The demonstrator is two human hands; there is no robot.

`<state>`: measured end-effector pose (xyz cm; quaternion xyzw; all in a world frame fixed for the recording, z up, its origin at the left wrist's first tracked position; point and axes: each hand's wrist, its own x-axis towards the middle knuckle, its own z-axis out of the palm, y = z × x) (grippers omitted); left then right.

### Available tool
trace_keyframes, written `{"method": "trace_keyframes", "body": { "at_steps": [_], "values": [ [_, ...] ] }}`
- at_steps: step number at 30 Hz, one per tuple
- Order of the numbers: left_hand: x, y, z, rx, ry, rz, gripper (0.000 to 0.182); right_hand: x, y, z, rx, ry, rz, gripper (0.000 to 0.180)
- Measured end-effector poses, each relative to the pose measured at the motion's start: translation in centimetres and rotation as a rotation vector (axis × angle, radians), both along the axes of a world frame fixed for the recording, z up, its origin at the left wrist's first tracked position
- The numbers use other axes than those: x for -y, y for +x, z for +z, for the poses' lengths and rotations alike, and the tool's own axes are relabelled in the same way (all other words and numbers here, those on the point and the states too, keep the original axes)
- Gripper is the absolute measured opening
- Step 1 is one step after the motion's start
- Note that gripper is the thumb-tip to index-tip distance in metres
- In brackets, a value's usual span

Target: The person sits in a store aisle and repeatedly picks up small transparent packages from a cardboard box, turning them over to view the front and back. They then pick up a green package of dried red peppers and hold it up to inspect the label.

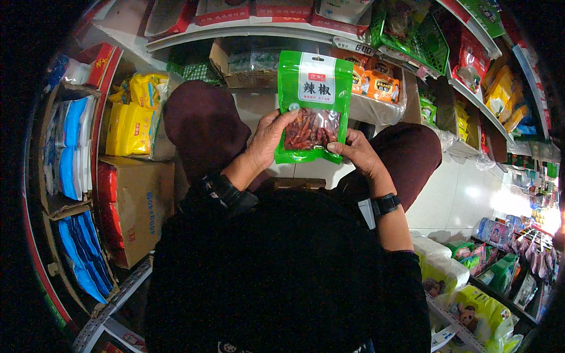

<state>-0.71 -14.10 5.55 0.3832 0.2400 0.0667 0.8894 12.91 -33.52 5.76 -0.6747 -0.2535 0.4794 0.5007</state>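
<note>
Both my hands hold a green plastic pouch of dried red chili peppers upright, its printed front towards me. My left hand grips the pouch's left edge, the thumb lying on the clear window. At the lower right corner my right hand pinches it, thumb in front; the other fingers are mostly hidden behind. The pouch is above the floor, between my bent knees. Behind it, partly covered, a cardboard box of clear-wrapped packets and a plastic-lined box of orange packets stand on the lower shelf.
Yellow packets sit above a cardboard carton on my left, near blue packets. A shelf edge and a green plastic basket overhang ahead. Tissue packs stand at the lower right, beside the tiled floor.
</note>
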Motion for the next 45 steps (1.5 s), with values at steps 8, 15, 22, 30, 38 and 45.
{"method": "trace_keyframes", "body": {
  "at_steps": [8, 15, 22, 30, 38, 45],
  "values": [
    [0.1, 0.0, -0.1, 0.024, -0.02, -0.021, 0.033, 0.0, -0.2, 0.2, 0.004, 0.004, -0.024, 0.025],
    [0.4, 0.1, 0.4, -0.008, 0.089, 0.064, 0.036, 0.1, -0.2, -0.3, 0.032, 0.016, -0.04, 0.025],
    [-0.1, -0.1, -0.9, 0.018, 0.184, 0.086, 0.037, -0.1, -0.3, 0.5, 0.02, -0.029, -0.032, 0.024],
    [-0.2, -0.2, -1.2, 0.032, 0.284, 0.094, 0.035, 0.0, -0.2, 0.0, 0.004, -0.015, -0.026, 0.023],
    [0.3, -0.1, -0.4, 0.006, 0.271, 0.093, 0.036, -0.1, -0.4, 0.0, 0.039, 0.011, 0.018, 0.025],
    [-0.1, -0.2, -1.8, -0.042, 0.264, 0.104, 0.03, -0.4, -0.7, 0.5, 0.044, -0.018, 0.049, 0.033]
  ]
}}
